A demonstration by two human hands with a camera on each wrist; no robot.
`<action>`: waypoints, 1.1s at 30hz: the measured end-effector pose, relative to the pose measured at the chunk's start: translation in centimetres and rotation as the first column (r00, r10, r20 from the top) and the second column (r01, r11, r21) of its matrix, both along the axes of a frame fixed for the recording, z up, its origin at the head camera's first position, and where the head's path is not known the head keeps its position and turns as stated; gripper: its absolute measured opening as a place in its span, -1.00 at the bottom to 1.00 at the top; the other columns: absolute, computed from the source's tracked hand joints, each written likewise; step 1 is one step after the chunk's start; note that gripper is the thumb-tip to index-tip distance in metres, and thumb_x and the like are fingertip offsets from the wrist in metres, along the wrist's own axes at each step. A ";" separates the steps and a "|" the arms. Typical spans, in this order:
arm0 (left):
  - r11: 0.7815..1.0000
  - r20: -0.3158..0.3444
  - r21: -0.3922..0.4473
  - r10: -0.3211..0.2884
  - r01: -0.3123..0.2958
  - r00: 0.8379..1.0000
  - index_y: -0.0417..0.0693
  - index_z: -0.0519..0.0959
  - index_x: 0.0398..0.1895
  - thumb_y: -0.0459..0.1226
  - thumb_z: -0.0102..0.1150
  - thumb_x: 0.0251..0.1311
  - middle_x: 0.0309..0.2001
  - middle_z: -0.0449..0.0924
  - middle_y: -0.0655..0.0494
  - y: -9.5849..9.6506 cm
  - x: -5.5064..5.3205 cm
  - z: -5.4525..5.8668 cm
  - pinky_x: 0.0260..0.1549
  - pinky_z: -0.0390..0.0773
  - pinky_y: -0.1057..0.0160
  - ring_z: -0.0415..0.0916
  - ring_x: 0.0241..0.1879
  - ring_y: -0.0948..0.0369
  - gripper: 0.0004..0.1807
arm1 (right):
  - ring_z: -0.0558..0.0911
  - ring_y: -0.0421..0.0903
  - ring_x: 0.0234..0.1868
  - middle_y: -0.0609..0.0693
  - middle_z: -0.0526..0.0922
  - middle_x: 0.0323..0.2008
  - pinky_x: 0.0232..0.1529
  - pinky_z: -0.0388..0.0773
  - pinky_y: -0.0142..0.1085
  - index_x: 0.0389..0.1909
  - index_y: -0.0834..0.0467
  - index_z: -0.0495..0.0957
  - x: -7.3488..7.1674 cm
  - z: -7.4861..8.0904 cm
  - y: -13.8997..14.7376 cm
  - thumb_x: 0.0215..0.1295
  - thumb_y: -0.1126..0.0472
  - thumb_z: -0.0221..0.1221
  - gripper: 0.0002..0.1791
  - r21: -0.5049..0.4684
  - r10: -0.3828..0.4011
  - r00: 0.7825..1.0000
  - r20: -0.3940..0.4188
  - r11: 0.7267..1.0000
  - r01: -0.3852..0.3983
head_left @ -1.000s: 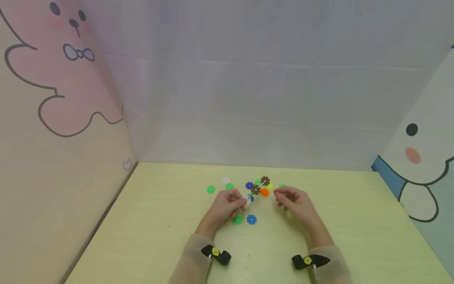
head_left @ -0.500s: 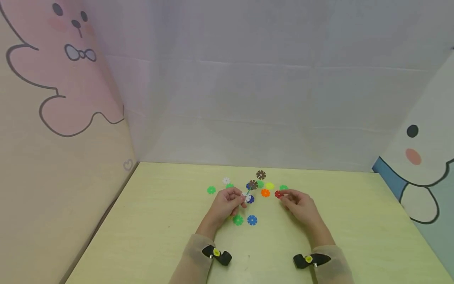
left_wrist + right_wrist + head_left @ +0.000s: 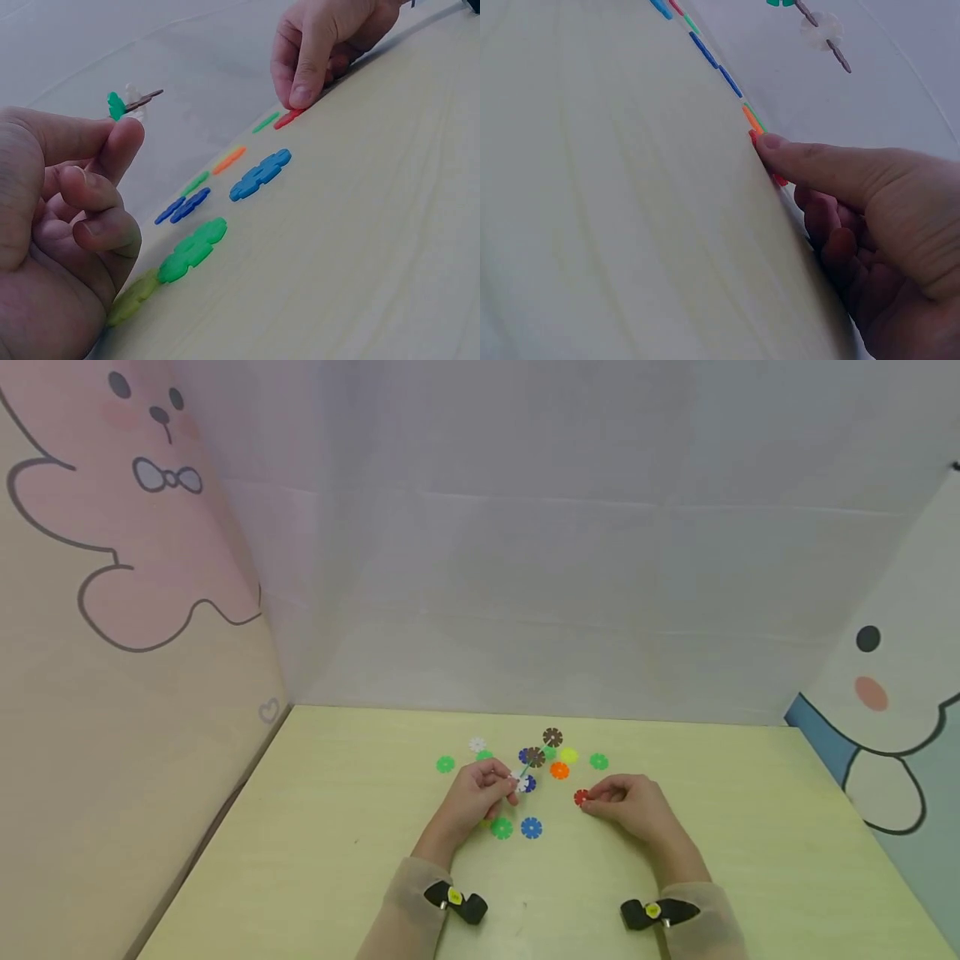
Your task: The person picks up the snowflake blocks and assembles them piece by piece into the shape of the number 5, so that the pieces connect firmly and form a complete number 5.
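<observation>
My left hand (image 3: 480, 789) pinches one end of a chain of joined snowflake discs, raised above the table. Two brown discs (image 3: 535, 757) stand out toward its far end; a green disc (image 3: 116, 106) and white discs show in it too, partly hidden by the fingers. To the right, my right hand (image 3: 633, 806) has thumb and fingertips on a red snowflake disc (image 3: 581, 797) low at the tabletop. In the right wrist view the thumb covers the middle of the red disc, its ends showing on both sides.
Loose snowflake discs lie on the table (image 3: 750, 843): an orange disc (image 3: 559, 770), a yellow disc (image 3: 569, 755), a light blue disc (image 3: 532, 827), a green disc (image 3: 502, 828) and several others. A white disc (image 3: 477, 744) lies farther back. Printed fabric walls enclose the table.
My right hand has come onto the red disc and drawn it toward me, away from the green disc at the right. The chain in my left hand has tilted and shifted slightly left.
</observation>
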State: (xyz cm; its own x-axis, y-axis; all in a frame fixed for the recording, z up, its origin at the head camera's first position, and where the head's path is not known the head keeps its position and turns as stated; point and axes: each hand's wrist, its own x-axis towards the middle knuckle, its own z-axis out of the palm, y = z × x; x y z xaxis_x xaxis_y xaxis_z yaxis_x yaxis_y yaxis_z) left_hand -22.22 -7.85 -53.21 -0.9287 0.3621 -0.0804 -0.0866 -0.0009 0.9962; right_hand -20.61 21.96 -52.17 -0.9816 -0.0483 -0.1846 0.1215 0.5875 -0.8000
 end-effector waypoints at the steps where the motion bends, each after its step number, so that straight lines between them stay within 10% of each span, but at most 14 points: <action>1: 1.000 0.002 0.002 -0.001 0.001 1.000 -0.10 0.53 -0.23 -0.19 0.26 0.38 -0.46 0.73 0.16 0.0 0.0 0.0 -0.70 0.29 0.42 0.22 -0.73 0.31 -0.83 | 0.54 -0.13 -0.40 -0.04 0.67 -0.41 -0.38 0.48 -0.37 -0.27 0.03 0.75 0.0 0.0 0.0 0.05 -0.04 0.53 -0.69 0.000 0.007 1.000 -0.006 1.000 -0.007; 11: 1.000 0.012 -0.004 0.001 -0.001 1.000 -0.09 0.55 -0.18 -0.22 0.23 0.39 -0.45 0.74 0.16 -0.4 0.1 0.2 -0.71 0.29 0.42 0.22 -0.73 0.32 -0.87 | 0.54 -0.15 -0.37 -0.03 0.68 -0.33 -0.36 0.49 -0.40 -0.02 0.04 0.73 -0.3 -0.1 -0.3 0.02 -0.08 0.54 -0.49 0.009 0.016 0.999 -0.029 1.000 -0.016; 33: 1.000 0.038 0.001 0.015 -0.015 0.999 -0.06 0.53 -0.18 -0.24 0.22 0.39 -0.46 0.74 0.15 -0.2 -0.2 0.4 -0.70 0.29 0.41 0.23 -0.74 0.31 -0.90 | 0.58 -0.11 -0.28 -0.06 0.75 -0.29 -0.26 0.53 -0.35 -0.22 0.01 0.76 -0.1 0.3 -0.6 0.12 -0.11 0.47 -0.67 -0.009 0.006 1.000 -0.016 1.000 -0.006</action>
State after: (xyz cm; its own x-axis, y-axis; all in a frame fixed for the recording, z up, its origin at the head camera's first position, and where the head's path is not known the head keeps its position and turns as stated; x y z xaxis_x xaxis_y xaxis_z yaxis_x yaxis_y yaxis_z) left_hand -22.37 -8.05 -52.80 -0.9304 0.3480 -0.1156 -0.1248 -0.0041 0.9922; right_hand -20.71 21.37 -51.92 -0.9842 -0.0557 -0.1681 0.1049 0.5812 -0.8070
